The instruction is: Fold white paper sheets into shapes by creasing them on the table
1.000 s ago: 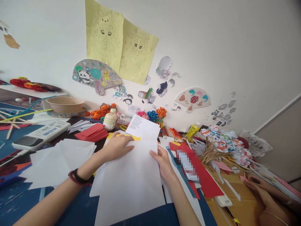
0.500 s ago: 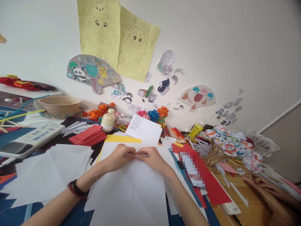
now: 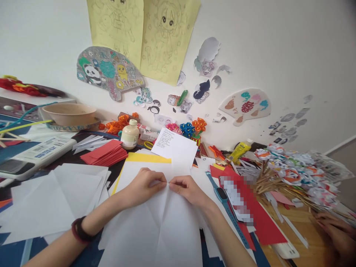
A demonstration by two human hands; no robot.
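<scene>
A white sheet of paper with crossing crease lines lies in front of me, over other white sheets. At its far edge my left hand pinches the paper between thumb and fingers. Just to the right, my right hand pinches the same edge, the fingertips of both hands almost meeting. Beyond them are a yellow sheet and a white card with handwritten lines. A stack of creased white paper lies left of my left arm.
Red paper strips, a cream bottle and a beige bowl stand behind on the left. At right are a blue wristband, a phone, red paper and paper flowers. Another person's hand is at far right.
My fingertips have drawn slightly apart along the paper's edge, and a crease now shows running from between them. The view has shifted a little; the other person's hand appears further right.
</scene>
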